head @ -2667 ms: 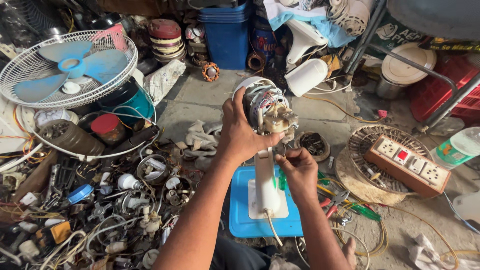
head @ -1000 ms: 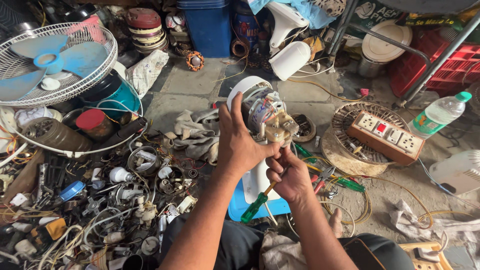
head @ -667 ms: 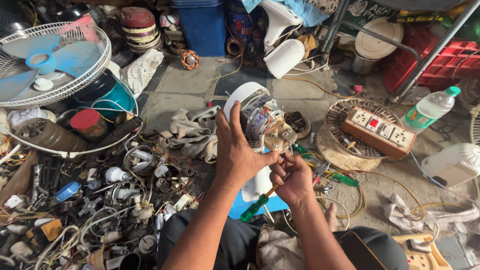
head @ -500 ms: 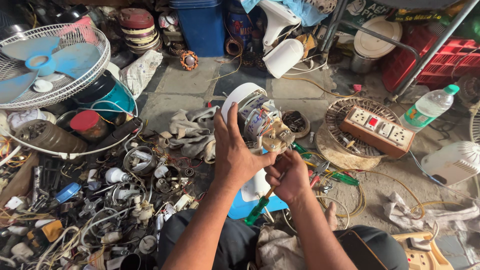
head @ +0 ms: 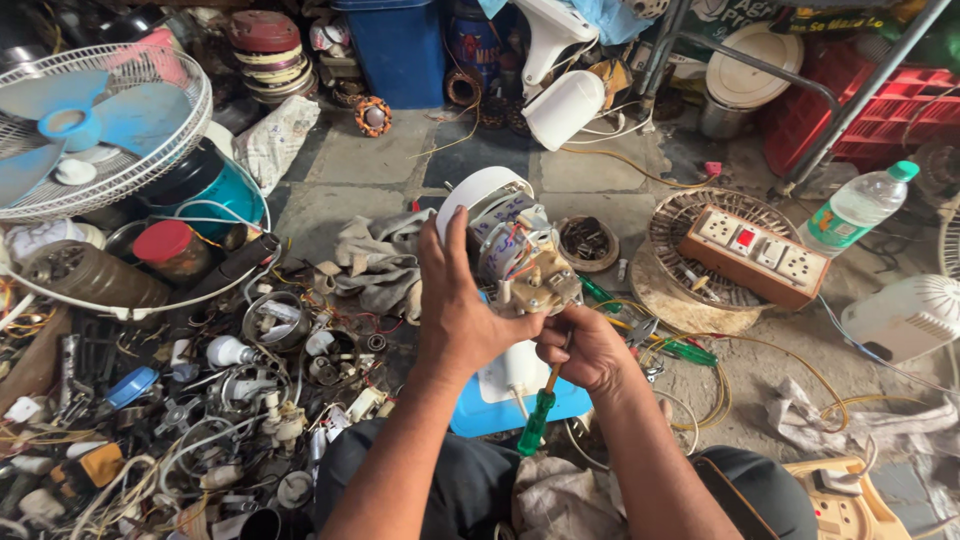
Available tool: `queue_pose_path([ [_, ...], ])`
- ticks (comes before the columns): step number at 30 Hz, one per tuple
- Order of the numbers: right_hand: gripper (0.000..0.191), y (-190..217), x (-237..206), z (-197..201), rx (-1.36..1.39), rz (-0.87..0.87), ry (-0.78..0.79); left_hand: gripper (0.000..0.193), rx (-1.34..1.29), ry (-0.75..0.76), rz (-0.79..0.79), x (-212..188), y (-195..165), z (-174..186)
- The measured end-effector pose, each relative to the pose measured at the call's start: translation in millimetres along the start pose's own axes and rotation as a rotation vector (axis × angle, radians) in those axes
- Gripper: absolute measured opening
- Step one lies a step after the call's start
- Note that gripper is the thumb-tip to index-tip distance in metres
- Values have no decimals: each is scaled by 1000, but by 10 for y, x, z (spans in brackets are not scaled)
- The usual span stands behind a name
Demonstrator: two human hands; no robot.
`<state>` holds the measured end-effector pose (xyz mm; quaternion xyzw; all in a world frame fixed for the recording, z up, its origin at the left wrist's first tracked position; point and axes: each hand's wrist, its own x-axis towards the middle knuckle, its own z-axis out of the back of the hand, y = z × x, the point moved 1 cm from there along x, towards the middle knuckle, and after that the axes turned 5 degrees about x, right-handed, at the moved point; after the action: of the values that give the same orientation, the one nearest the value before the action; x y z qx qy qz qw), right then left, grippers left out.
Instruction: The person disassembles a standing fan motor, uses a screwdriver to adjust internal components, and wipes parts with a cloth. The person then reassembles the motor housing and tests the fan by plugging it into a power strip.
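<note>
Screwdriver point(head: 540, 415) now up under fan motor point(head: 515, 250); our left hand point(head: 465, 310) clamps motor, right hand point(head: 590, 350) grips driver, next seat tip.

Grey stone-slab floor point(head: 380, 160), dusty, daylight from above. Landmark: blue bin point(head: 400, 50) at the far edge. Left of it, caged fan point(head: 90, 130) over a scrap heap. Right of it, slanted metal frame point(head: 850, 100), red crate point(head: 900, 110) behind.
</note>
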<state>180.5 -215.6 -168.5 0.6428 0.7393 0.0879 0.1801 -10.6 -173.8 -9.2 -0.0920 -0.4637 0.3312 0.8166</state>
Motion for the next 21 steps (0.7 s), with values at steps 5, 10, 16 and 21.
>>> queue_pose_path([
  [5,27,-91,-40,49,47,-18,-78,131,-50,-16,49,-26,-40,40],
  [10,24,-159,-53,-32,11,106,-94,129,56,-178,92,-91,-300,-101],
  [16,27,156,-58,1,-274,285,-374,130,93,-96,69,-68,-241,-40],
  [21,21,157,-411,-4,-43,365,-653,124,17,-45,-42,-274,-39,59],
])
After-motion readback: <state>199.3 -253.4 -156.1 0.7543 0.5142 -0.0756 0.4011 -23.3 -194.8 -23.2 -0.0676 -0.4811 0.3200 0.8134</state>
